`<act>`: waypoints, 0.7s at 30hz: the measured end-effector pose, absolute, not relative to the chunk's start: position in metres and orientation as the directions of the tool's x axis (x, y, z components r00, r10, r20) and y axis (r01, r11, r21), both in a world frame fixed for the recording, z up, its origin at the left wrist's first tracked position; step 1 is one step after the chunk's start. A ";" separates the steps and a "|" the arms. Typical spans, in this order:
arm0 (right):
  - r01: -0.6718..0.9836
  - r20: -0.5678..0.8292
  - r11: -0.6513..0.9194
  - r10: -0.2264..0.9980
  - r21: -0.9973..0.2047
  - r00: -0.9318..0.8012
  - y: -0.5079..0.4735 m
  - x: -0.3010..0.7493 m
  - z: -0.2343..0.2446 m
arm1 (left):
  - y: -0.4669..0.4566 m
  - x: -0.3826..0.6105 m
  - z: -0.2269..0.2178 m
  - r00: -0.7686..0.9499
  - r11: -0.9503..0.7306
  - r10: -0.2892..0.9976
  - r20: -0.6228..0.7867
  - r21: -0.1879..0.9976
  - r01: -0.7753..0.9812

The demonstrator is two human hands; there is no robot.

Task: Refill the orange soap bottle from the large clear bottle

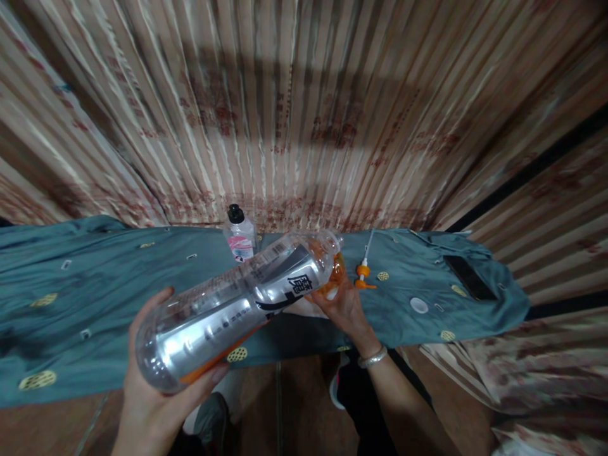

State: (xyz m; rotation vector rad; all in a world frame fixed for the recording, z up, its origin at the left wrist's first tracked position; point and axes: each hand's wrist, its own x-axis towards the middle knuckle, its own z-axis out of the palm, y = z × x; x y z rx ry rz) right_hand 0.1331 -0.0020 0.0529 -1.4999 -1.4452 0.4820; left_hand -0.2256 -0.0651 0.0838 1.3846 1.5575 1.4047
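My left hand is wrapped round the base of a large clear plastic bottle with a silver label bearing dark characters. This bottle lies tilted across the view, its uncapped neck pointing right and away. My right hand is closed round a container with orange contents, just behind the large bottle's neck. Much of that container is hidden, and I cannot tell whether the neck touches it. To the right of it an orange pump head with a clear tube lies on the cloth.
A small clear bottle with a black cap and pink label stands at the back of the teal cloth. A white round disc and a black phone lie to the right. A pleated curtain hangs behind.
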 end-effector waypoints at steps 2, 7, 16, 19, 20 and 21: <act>0.497 0.319 0.174 0.921 -0.850 0.222 -0.002 0.133 0.051 | -0.064 -0.230 0.081 -0.238 -0.115 0.953 0.187 0.951 0.288; 0.500 0.330 0.183 0.917 -0.847 0.224 -0.001 0.131 0.048 | -0.060 -0.239 0.075 -0.214 -0.167 0.942 0.259 0.913 0.373; 0.546 0.344 0.165 0.907 -0.821 0.244 0.000 0.132 0.042 | -0.063 -0.233 0.080 -0.226 -0.143 0.946 0.231 0.927 0.348; 0.550 0.340 0.158 0.908 -0.820 0.245 0.001 0.132 0.043 | -0.061 -0.238 0.078 -0.178 -0.157 0.956 0.233 0.919 0.361; 0.546 0.340 0.162 0.909 -0.822 0.242 0.001 0.133 0.043 | -0.061 -0.239 0.077 -0.189 -0.157 0.953 0.236 0.921 0.357; 0.543 0.341 0.166 0.909 -0.823 0.239 0.000 0.133 0.043 | -0.062 -0.239 0.077 -0.205 -0.152 0.950 0.235 0.924 0.352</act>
